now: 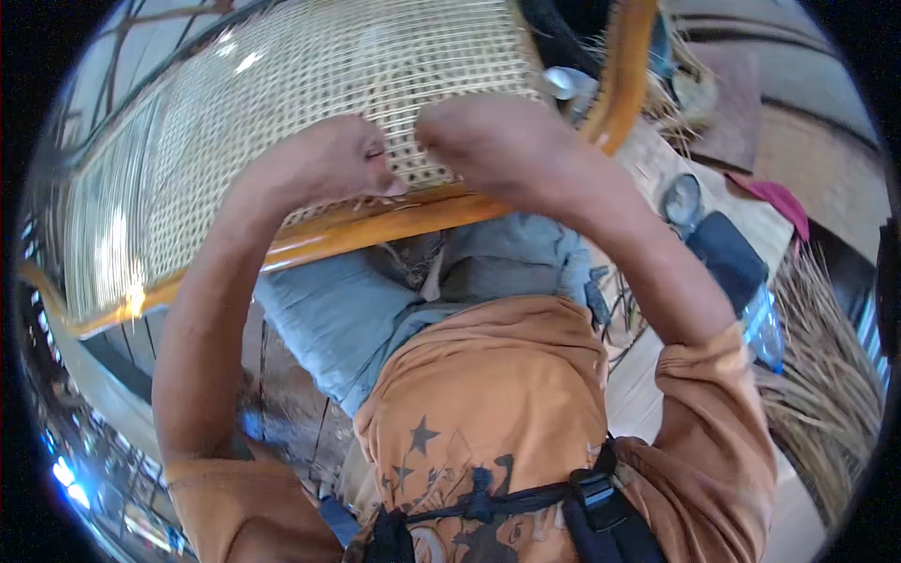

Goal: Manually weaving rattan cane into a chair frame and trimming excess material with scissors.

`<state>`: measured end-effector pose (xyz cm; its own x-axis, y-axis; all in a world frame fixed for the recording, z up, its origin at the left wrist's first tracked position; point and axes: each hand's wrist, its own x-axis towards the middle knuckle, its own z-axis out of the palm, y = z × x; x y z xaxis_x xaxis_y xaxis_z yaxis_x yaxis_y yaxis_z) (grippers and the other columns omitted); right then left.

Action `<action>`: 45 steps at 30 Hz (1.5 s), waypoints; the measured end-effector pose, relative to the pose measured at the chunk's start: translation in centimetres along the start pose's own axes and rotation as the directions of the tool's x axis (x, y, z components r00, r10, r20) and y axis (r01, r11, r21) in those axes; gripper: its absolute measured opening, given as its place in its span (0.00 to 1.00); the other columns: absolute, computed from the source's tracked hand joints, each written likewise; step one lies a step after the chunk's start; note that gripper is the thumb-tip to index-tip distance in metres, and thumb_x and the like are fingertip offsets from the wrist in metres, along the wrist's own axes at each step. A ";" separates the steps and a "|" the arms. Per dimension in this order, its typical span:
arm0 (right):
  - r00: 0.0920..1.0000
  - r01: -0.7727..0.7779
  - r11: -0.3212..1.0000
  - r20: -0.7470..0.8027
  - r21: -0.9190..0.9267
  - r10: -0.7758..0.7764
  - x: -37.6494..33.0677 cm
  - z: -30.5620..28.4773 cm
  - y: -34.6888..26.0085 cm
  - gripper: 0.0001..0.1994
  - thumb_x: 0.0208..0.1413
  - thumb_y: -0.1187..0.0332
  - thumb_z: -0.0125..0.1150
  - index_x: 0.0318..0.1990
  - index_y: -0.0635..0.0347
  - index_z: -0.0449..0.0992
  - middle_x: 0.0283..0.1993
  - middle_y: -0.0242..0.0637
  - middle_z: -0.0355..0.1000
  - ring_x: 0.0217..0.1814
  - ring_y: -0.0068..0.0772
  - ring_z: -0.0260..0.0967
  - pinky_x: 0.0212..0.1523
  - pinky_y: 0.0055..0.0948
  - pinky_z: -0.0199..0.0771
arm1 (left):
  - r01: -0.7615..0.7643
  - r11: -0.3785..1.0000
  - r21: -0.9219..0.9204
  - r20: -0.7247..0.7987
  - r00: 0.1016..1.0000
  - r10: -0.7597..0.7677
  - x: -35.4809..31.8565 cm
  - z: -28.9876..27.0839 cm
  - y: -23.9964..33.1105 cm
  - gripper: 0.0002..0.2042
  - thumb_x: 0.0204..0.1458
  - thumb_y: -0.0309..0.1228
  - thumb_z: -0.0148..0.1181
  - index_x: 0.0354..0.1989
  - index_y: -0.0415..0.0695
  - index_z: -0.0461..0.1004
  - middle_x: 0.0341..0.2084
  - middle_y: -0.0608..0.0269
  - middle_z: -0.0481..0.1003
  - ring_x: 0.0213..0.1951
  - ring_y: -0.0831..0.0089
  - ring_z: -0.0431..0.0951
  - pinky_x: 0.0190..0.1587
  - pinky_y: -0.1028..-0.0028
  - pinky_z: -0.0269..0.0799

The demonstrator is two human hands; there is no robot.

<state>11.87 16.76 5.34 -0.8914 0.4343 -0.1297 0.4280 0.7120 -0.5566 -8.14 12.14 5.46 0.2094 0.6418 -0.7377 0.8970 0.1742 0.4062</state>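
A woven cane panel (272, 131) in a varnished wooden frame (375, 228) lies across my lap. Both my hands are over its near part, close to the front rail. My left hand (340, 158) is closed, with the thumb and fingers pinched together low over the weave. Whatever is between its fingertips is too small to make out. Just to its right, my right hand (483, 131) is curled closed, the back of the hand hiding the fingers and anything in them. Open holes of the weave show between the two hands. At the panel's left end, strands run in one direction only.
A curved wooden piece (624, 70) rises at the upper right. Beside me on the right are a metal-looking round container (682, 200), a dark cloth-like item (727, 258), a pink cloth (777, 202), a clear plastic bottle (765, 328) and a heap of dry strips (821, 375).
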 end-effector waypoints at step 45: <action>0.680 0.312 -0.062 -0.178 0.948 0.711 3.7 1.9 0.1 0.12 0.64 0.56 0.49 0.35 0.54 0.68 0.17 0.18 0.44 0.18 0.15 0.43 0.19 0.19 0.45 | -0.071 0.991 0.113 0.011 0.997 0.071 -0.2 -1.0 0.0 0.20 0.43 0.44 0.62 0.30 0.35 0.75 0.28 0.44 0.76 0.35 0.50 0.77 0.40 0.58 0.72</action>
<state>8.37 17.37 3.30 -0.2752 0.8999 -0.3383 -0.4462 -0.4313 -0.7841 -8.60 12.75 6.14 0.2765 0.6444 -0.7130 0.9181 0.0420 0.3941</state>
